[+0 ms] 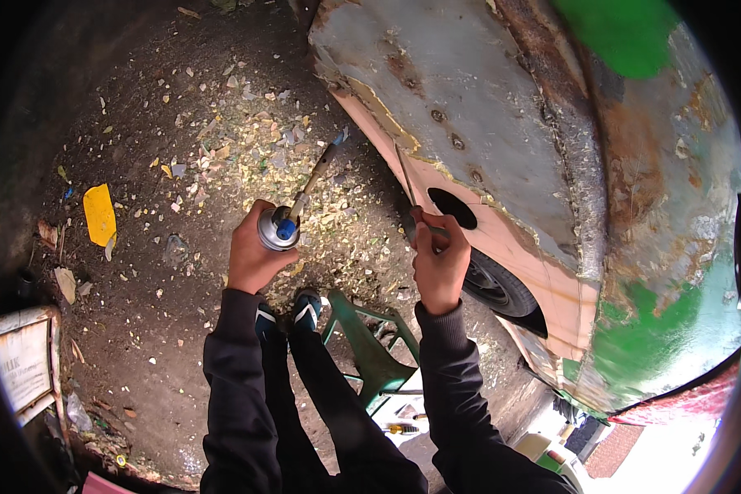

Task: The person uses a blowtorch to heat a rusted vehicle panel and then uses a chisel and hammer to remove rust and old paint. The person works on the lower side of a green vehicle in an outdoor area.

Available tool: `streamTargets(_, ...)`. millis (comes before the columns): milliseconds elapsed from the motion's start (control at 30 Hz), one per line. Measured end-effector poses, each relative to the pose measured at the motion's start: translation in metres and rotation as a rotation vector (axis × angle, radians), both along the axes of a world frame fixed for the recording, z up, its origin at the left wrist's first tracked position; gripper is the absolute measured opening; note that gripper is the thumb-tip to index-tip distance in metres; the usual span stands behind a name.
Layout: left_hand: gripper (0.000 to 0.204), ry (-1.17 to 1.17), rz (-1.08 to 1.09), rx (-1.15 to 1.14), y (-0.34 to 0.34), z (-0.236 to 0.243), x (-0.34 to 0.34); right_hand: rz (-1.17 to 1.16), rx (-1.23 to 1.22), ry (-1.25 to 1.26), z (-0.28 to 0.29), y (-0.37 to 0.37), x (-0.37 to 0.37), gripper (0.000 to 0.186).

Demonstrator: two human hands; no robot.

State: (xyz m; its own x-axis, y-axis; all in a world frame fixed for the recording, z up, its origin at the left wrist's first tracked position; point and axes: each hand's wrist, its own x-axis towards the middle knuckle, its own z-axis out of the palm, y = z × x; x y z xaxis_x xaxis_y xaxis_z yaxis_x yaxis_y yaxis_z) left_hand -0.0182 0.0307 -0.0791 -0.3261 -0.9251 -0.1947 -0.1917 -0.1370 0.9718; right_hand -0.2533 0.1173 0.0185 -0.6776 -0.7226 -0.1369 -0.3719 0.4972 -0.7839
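At nine o'clock, left hand (252, 258): fingers wrapped around canister blowtorch (302, 199), nozzle (327, 156) toward one o'clock.
Right hand (441, 267), three o'clock: fingers curled round scraper (407, 179), pointing toward eleven.

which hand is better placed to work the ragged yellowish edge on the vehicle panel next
Probably the right hand: the tip of its slim tool appears at or near that edge. The left hand holds a nozzled canister over the ground, farther from the panel.

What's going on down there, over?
Left grip: silver-canister blowtorch. Right grip: thin metal-bladed tool, tip at grey-and-pink vehicle panel. Green plastic stool near black-clad legs.
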Motion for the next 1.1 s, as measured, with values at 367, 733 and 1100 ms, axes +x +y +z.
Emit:
streamTargets(367,0.048,0.020,0.008,0.012,0.007,0.004,0.017,-0.054,-0.043,-0.312,0.010,-0.004,-0.007,0.010)
streamTargets(733,0.048,0.064,0.003,0.035,0.009,0.013,0.017,-0.087,-0.017,-0.412,0.032,-0.035,0.004,0.015)
streamTargets(1100,0.048,0.035,-0.003,-0.010,0.004,0.013,0.023,-0.079,0.009,-0.581,0.047,-0.061,-0.001,0.027)
